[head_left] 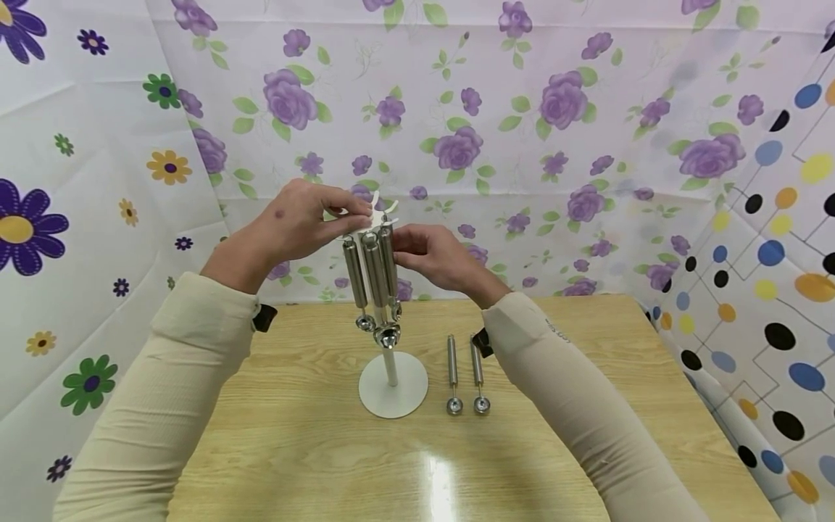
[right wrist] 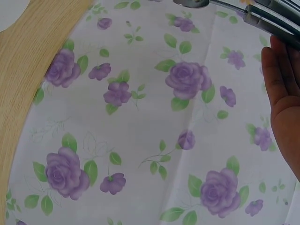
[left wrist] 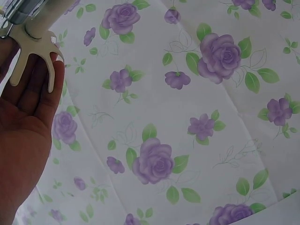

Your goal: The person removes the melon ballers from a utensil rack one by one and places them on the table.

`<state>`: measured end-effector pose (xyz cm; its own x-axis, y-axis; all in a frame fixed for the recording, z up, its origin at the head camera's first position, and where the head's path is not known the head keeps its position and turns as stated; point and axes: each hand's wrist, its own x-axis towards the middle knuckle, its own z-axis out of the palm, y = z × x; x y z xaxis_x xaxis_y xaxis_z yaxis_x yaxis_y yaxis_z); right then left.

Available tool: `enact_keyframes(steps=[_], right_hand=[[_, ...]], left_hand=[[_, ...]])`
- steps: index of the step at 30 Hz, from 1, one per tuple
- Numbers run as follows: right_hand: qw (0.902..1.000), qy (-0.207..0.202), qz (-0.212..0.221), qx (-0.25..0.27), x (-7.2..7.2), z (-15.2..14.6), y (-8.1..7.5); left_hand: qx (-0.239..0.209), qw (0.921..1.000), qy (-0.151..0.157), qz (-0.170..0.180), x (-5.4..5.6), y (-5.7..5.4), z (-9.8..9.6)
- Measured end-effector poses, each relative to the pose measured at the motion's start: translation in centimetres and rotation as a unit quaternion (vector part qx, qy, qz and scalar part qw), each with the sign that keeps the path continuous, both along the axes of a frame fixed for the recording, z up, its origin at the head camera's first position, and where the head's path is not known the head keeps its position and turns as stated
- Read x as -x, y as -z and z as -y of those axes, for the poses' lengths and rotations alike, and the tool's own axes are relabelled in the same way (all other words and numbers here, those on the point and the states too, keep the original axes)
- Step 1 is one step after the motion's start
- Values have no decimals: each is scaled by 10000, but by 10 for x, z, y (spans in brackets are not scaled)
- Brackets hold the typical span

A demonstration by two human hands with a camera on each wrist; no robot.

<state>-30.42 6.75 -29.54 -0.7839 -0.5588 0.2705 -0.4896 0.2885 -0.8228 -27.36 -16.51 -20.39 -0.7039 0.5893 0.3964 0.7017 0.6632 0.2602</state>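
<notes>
A white stand [head_left: 412, 388] with hooks around its top stands upright on the table. Metal melon ballers [head_left: 375, 264] hang from it, scoops downward. My left hand [head_left: 296, 217] pinches the top by the hooks, thumb and index finger together. In the left wrist view, fingers [left wrist: 44, 93] lie behind the pale hook prongs [left wrist: 21, 68]. On the stand's right side, my right hand [head_left: 433, 250] holds the rightmost melon baller [head_left: 389, 264] by its upper handle; its fingertips are partly hidden. The right wrist view has those fingers [right wrist: 281, 70] against a steel handle [right wrist: 269, 22].
Two more melon ballers lie side by side right of the stand's base, one left [head_left: 454, 404] and one right [head_left: 481, 404], below my right forearm. The wooden table [head_left: 313, 449] meets a flowered cloth [head_left: 522, 174] behind. Patterned cloths also hang at both sides.
</notes>
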Motion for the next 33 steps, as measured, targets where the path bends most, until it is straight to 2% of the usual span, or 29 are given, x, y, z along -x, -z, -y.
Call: enact_keyframes(steps=[6, 20, 33], right_hand=[[9998, 165, -134, -32, 0, -3, -1], [9983, 517, -262, -60, 0, -15, -9], [9962, 734, -228, -404, -7, -41, 19]], left_hand=[[27, 9999, 54, -118, 1, 1, 0], [53, 9999, 18, -138, 1, 1, 1], [103, 9998, 33, -181, 2, 0, 0]])
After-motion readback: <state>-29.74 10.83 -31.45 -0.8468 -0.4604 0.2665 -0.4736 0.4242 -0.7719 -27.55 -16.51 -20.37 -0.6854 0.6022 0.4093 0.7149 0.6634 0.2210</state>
